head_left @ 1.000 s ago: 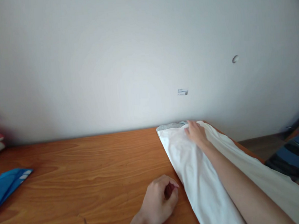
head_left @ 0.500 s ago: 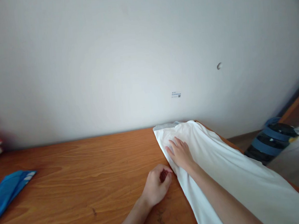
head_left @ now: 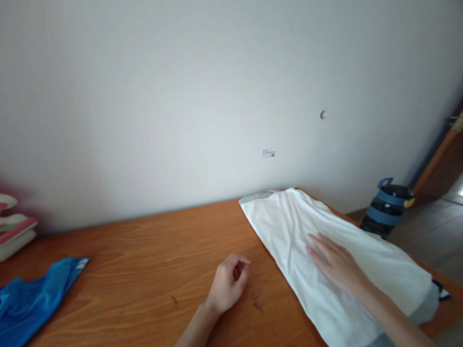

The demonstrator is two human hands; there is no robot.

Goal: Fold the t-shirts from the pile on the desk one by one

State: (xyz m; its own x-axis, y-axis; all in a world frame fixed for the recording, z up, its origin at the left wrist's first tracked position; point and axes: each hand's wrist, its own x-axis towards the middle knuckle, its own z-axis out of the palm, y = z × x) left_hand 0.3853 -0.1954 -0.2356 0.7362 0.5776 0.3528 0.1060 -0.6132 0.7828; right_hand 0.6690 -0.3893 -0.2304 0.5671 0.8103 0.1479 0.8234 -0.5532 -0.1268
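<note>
A white cloth garment (head_left: pixel 296 232) with grey edges lies spread along the right side of the wooden table (head_left: pixel 142 266). My right hand (head_left: pixel 336 259) rests on its middle, fingers spread and palm down, gripping nothing. To the left of the cloth, my left hand (head_left: pixel 230 283) is on the bare wood with fingers curled toward the thumb, touching no cloth. Nothing shows between those curled fingers. A blue garment (head_left: pixel 29 304) with white stripes at its tip lies at the far left.
At the back left sits a white and red object (head_left: pixel 4 234). Past the table's right edge stands a black and blue container (head_left: pixel 387 209), with a brown door (head_left: pixel 454 150) behind. A pale wall (head_left: pixel 169 93) rises along the table's back.
My right hand has slid toward the near right over the white cloth. My left hand has drawn a little away from the cloth's edge. The view has shifted, showing more at both sides.
</note>
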